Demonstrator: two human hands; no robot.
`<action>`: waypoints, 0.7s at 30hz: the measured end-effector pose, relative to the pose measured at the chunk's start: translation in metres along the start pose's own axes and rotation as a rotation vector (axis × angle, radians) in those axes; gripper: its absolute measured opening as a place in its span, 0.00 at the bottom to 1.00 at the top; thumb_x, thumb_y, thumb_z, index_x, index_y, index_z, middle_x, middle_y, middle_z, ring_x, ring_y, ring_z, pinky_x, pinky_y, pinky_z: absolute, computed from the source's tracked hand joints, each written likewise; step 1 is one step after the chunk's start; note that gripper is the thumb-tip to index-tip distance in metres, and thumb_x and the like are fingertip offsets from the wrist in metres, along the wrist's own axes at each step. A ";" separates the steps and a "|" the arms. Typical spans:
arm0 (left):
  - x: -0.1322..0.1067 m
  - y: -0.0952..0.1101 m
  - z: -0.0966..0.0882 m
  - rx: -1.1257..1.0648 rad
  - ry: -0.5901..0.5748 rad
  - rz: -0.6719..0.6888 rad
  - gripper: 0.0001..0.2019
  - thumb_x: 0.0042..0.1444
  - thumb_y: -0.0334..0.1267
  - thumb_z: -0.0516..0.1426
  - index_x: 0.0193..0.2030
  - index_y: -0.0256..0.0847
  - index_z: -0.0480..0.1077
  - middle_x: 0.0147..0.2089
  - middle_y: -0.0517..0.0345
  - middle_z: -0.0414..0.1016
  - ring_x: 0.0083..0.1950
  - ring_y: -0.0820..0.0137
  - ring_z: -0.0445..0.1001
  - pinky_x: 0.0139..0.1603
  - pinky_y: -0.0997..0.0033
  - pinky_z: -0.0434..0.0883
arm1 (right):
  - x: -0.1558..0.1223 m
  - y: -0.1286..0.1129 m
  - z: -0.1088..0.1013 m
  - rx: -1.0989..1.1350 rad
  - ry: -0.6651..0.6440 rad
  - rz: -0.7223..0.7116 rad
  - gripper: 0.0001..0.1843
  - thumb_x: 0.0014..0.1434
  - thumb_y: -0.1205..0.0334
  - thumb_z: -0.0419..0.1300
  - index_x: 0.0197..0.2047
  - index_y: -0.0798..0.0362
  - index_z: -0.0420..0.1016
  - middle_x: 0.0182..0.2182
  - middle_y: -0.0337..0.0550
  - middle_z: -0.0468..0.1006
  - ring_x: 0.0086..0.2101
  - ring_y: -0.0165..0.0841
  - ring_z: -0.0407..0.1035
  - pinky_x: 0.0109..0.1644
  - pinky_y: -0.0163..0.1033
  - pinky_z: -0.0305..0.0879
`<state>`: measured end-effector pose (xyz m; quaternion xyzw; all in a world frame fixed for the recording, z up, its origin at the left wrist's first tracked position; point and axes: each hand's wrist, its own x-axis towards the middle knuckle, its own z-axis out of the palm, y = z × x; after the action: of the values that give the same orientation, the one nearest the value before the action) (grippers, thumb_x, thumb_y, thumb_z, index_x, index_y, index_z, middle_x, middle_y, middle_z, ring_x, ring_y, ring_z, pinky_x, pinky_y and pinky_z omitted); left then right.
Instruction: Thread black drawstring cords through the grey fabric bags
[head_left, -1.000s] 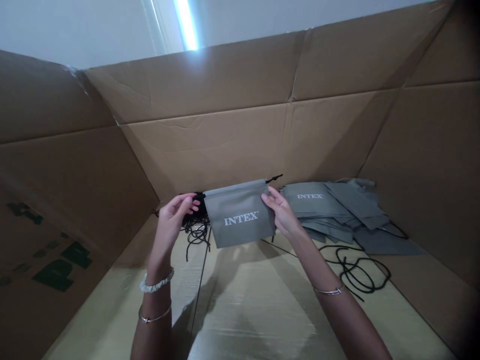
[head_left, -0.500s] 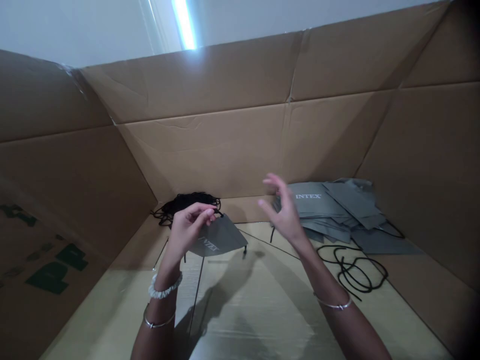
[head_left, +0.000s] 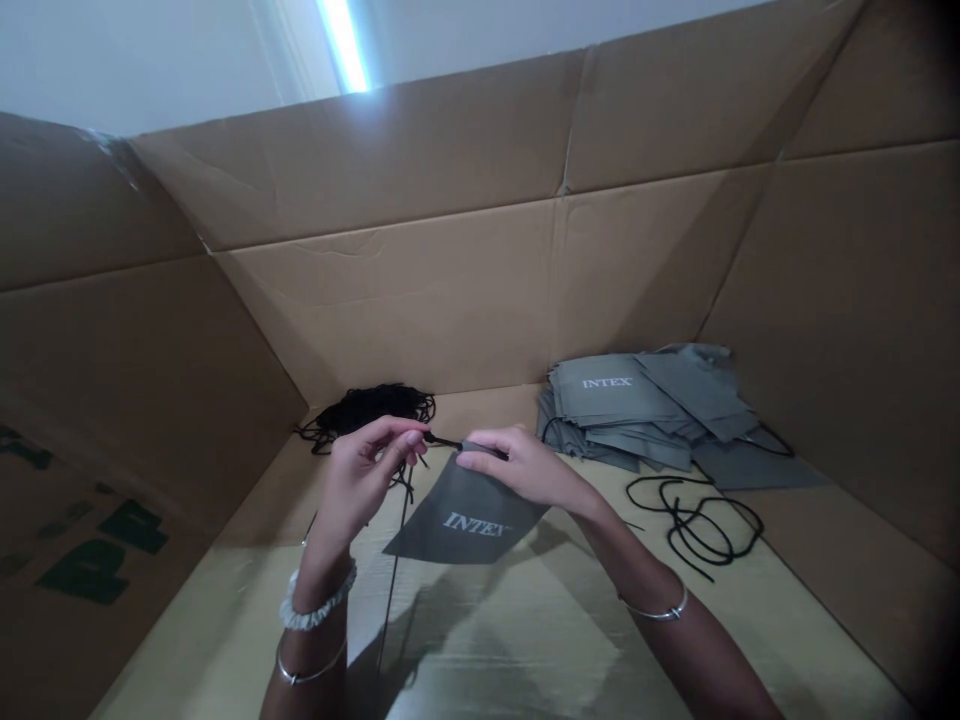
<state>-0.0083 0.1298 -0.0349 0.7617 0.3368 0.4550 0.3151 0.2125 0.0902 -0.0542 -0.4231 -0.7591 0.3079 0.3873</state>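
grey intex drawstring pouch (head_left: 466, 518) hangs over the cardboard floor (head_left: 525, 640) — left hand (head_left: 360, 484) holds the black cord (head_left: 447, 442) in a narrow pinch, right hand (head_left: 526, 470) pinches the pouch's top corner — tight fingertips steady the cord best.

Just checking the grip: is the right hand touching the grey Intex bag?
Touching. The head view shows the right hand with its fingers pressed on the top edge of the grey INTEX drawstring bag.

We see a grey fabric INTEX drawstring pouch (head_left: 466, 512) lying tilted, one corner raised at twelve o'clock, with a thin black cord (head_left: 444, 440) running from that corner toward nine o'clock.
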 end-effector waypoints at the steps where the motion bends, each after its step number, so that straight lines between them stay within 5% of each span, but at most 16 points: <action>1: 0.000 0.001 -0.002 0.015 -0.017 -0.011 0.07 0.61 0.41 0.59 0.40 0.42 0.77 0.31 0.59 0.78 0.31 0.75 0.75 0.32 0.78 0.71 | -0.001 -0.001 0.000 -0.003 0.001 0.007 0.19 0.65 0.51 0.54 0.26 0.54 0.64 0.24 0.33 0.65 0.27 0.26 0.57 0.30 0.34 0.51; 6: -0.001 0.010 -0.006 0.150 -0.086 0.021 0.13 0.66 0.43 0.53 0.51 0.46 0.74 0.49 0.53 0.78 0.48 0.69 0.77 0.48 0.70 0.72 | -0.002 -0.002 0.002 -0.036 -0.016 0.014 0.19 0.66 0.51 0.53 0.28 0.54 0.69 0.25 0.34 0.69 0.27 0.27 0.60 0.31 0.34 0.52; 11: -0.002 0.019 0.004 0.228 -0.333 0.103 0.11 0.62 0.43 0.58 0.49 0.44 0.75 0.46 0.51 0.79 0.47 0.66 0.77 0.44 0.69 0.74 | -0.004 -0.005 0.004 -0.051 -0.033 0.019 0.13 0.66 0.54 0.55 0.39 0.52 0.77 0.32 0.37 0.77 0.32 0.30 0.67 0.35 0.35 0.55; 15: -0.001 0.017 0.004 0.247 -0.230 0.141 0.07 0.61 0.40 0.59 0.39 0.43 0.77 0.38 0.55 0.80 0.38 0.69 0.78 0.40 0.71 0.73 | -0.007 -0.008 0.001 0.018 -0.057 0.062 0.13 0.64 0.53 0.57 0.45 0.51 0.77 0.36 0.40 0.79 0.35 0.33 0.69 0.37 0.36 0.59; 21: -0.002 0.009 -0.007 0.234 -0.125 0.107 0.06 0.57 0.40 0.62 0.39 0.43 0.78 0.38 0.56 0.81 0.39 0.68 0.78 0.39 0.73 0.74 | -0.011 -0.004 -0.016 0.139 -0.075 0.114 0.16 0.62 0.51 0.58 0.46 0.52 0.78 0.35 0.42 0.79 0.34 0.33 0.71 0.37 0.36 0.63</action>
<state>-0.0136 0.1245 -0.0263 0.8370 0.3260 0.3806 0.2199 0.2280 0.0803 -0.0466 -0.4259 -0.7245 0.3971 0.3689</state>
